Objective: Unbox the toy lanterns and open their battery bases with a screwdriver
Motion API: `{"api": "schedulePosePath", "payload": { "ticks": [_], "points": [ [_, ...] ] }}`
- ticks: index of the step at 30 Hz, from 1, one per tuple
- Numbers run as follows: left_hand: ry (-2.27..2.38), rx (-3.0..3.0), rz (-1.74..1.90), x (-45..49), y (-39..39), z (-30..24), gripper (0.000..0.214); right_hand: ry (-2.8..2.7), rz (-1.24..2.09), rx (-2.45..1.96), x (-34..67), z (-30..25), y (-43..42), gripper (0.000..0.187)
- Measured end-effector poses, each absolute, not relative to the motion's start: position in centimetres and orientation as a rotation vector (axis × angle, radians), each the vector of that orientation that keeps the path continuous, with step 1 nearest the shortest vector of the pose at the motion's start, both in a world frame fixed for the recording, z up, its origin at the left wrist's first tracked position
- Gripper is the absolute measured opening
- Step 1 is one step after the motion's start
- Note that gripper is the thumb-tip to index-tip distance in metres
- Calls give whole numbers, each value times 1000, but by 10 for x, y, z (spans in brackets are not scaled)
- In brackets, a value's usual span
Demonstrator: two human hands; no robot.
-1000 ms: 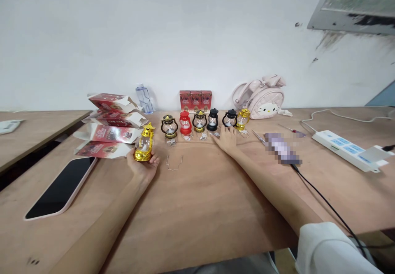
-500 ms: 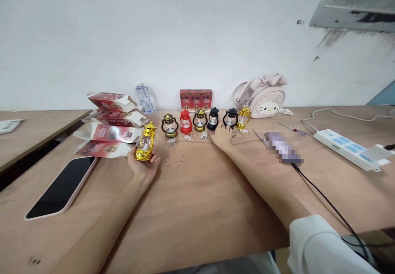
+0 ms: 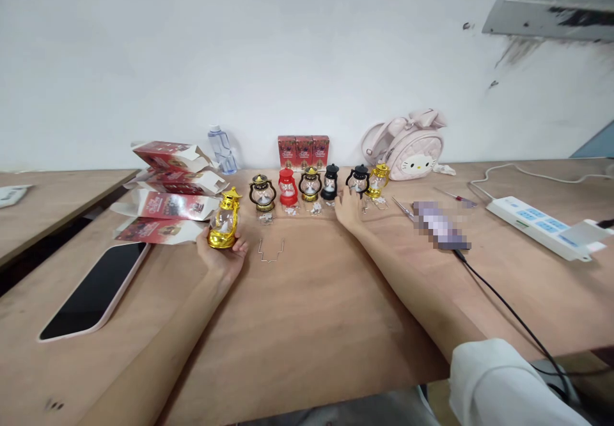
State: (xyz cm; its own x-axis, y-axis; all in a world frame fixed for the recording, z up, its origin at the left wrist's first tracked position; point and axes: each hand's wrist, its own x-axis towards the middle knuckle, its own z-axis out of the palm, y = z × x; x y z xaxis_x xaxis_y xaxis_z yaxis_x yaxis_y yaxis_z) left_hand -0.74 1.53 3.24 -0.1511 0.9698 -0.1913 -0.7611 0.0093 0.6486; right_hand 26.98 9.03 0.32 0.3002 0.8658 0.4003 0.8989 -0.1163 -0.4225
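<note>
A small gold lantern [image 3: 224, 221] rests upright in my left hand [image 3: 223, 253], with the fingers curled round its base. My right hand [image 3: 349, 210] reaches to the row of lanterns, its fingers apart in front of a black lantern [image 3: 358, 180]; whether they touch it I cannot tell. Left of that hand stand another black lantern [image 3: 330, 183], a bronze-and-black one [image 3: 311, 185], a red one [image 3: 288, 187] and a second bronze-and-black one [image 3: 262, 193]. A gold lantern [image 3: 378, 181] ends the row. Thin wire pieces and white bits lie before them; one bent wire [image 3: 271, 260] lies alone.
Opened red boxes [image 3: 167, 205] and a phone [image 3: 96, 291] lie at left. Behind are a water bottle [image 3: 222, 151], red boxes [image 3: 304, 152] and a pink bag [image 3: 412, 151]. Screwdrivers [image 3: 458, 197], a blurred device [image 3: 440, 224] with a cable, and a power strip [image 3: 537, 224] are at right.
My right hand has shifted slightly to the right, from the base of the left black lantern towards the right one. My left hand keeps the gold lantern in nearly the same place.
</note>
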Motion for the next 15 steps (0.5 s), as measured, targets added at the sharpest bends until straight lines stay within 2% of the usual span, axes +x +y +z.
{"api": "schedulePosePath", "payload": {
  "ticks": [15],
  "points": [
    [716,361,1567,-7,16,30,35,-1739,-51,-1934,271,-2,87,26]
  ]
}}
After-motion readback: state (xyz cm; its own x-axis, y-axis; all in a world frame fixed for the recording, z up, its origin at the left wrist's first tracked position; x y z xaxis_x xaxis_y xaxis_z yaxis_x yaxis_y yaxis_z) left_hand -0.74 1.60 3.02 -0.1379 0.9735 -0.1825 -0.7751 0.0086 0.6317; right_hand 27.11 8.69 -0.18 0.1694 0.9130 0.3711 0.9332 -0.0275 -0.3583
